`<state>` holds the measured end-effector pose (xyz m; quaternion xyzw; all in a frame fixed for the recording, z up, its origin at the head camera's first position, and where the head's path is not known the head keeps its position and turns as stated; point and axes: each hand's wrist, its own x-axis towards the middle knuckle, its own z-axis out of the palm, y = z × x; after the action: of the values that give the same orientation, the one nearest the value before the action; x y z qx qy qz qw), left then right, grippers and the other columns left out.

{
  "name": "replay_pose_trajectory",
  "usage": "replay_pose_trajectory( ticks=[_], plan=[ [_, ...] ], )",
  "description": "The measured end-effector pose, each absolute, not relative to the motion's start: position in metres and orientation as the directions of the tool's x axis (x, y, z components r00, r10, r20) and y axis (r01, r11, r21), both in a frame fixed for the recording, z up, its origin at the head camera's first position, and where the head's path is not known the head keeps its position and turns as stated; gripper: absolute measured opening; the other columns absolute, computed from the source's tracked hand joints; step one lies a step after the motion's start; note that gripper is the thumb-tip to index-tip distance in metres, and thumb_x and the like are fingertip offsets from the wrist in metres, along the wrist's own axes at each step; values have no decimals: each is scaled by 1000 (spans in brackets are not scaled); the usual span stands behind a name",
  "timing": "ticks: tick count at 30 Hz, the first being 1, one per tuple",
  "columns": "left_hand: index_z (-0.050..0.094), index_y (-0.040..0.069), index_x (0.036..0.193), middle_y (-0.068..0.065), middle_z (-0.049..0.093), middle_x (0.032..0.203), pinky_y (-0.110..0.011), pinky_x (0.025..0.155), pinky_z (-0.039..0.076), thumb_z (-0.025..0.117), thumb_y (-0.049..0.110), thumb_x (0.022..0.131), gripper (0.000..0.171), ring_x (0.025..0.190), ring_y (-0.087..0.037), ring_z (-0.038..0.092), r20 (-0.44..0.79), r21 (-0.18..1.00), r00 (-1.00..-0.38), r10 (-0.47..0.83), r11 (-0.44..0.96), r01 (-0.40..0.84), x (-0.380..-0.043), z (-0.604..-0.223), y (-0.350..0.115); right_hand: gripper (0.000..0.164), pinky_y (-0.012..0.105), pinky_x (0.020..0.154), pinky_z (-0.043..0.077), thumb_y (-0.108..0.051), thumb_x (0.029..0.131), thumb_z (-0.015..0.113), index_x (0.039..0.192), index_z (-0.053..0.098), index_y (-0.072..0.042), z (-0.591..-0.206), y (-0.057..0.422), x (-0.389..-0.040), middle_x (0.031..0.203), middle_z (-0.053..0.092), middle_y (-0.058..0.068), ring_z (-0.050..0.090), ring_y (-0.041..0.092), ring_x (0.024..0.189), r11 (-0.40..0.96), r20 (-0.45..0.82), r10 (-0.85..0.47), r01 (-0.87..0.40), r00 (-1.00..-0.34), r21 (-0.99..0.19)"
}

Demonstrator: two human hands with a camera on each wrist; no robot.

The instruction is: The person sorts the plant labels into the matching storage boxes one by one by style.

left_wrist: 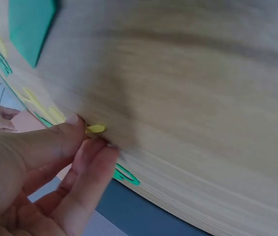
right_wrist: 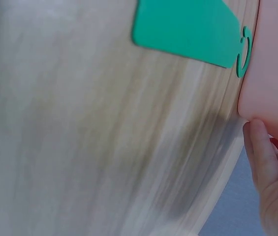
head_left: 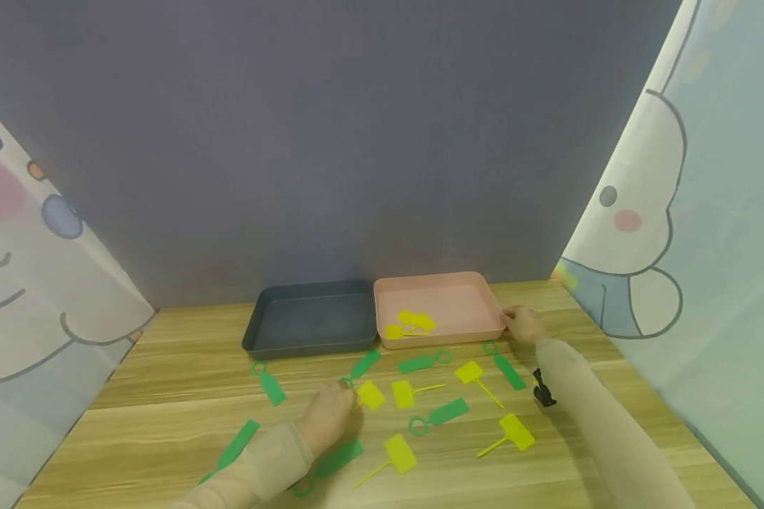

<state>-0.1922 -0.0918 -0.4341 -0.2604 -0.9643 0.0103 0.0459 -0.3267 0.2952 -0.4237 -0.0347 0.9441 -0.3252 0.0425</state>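
Observation:
My left hand (head_left: pixel 327 417) is low over the middle of the table, thumb and fingertips pinching the thin stem of a yellow T-shaped plant label (head_left: pixel 371 396). The stem's tip (left_wrist: pixel 97 129) pokes out past the thumb in the left wrist view. At the right end of a pink tray (head_left: pixel 439 304), my right hand (head_left: pixel 525 325) touches the outer wall near the corner. In the right wrist view its fingers (right_wrist: pixel 264 152) look fairly straight against the tray; the thumb is mostly out of frame. Several yellow labels (head_left: pixel 414 322) lie inside the pink tray.
A dark blue tray (head_left: pixel 312 318) stands directly left of the pink one, against a grey backdrop (head_left: pixel 331 141). Across the wooden table (head_left: pixel 140 396) lie more yellow labels (head_left: pixel 401 454) and several green ring-ended tags (head_left: pixel 448 411). Printed curtains (head_left: pixel 707 212) flank both sides.

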Motion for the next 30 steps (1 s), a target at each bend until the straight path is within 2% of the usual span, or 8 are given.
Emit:
replay_pose_trajectory(
  ticks=[9,14,20,25,28,30],
  plan=[
    [68,6,69,-4,61,63,-9,47,45,76,2,63,11,54,-10,58,170,-110,-818,550,835,539,-195,-441,-96,33,37,76,54,-8,96,40,117,49,15,-422,294,-324,107,60,30,65,30,85,777,-54,-100,-44,-994,-628],
    [67,4,68,-5,61,62,-8,46,45,75,0,66,10,53,-10,59,179,-78,-823,539,842,534,-196,-443,-97,33,36,74,54,-8,96,40,116,49,16,-421,294,-324,107,59,31,65,31,85,779,-48,-107,-54,-993,-624],
    [67,5,66,-7,63,62,-10,45,44,69,-3,73,10,51,-11,58,245,17,-813,528,837,548,-197,-442,-99,34,34,74,55,-7,95,39,118,48,16,-423,294,-326,109,58,32,65,31,87,772,-54,-99,-42,-994,-635],
    [69,2,71,-12,68,72,-15,52,51,68,-5,71,8,60,-18,63,212,191,-832,512,814,549,-197,-439,-102,34,34,74,55,-7,95,39,118,48,16,-424,294,-325,110,58,32,65,30,87,771,-56,-100,-41,-993,-635],
    [69,2,71,-11,67,71,-12,51,49,68,-4,72,6,55,-11,58,195,241,-836,513,801,548,-197,-437,-103,34,35,75,54,-8,95,40,119,48,16,-424,294,-325,110,58,31,65,30,87,775,-55,-99,-42,-994,-631],
    [68,2,68,-9,67,67,-9,49,44,68,-4,73,7,51,-4,50,206,244,-827,523,791,561,-197,-437,-104,34,36,75,54,-8,95,40,119,48,16,-423,294,-324,110,58,31,65,31,87,775,-55,-97,-41,-994,-631]
  ],
)
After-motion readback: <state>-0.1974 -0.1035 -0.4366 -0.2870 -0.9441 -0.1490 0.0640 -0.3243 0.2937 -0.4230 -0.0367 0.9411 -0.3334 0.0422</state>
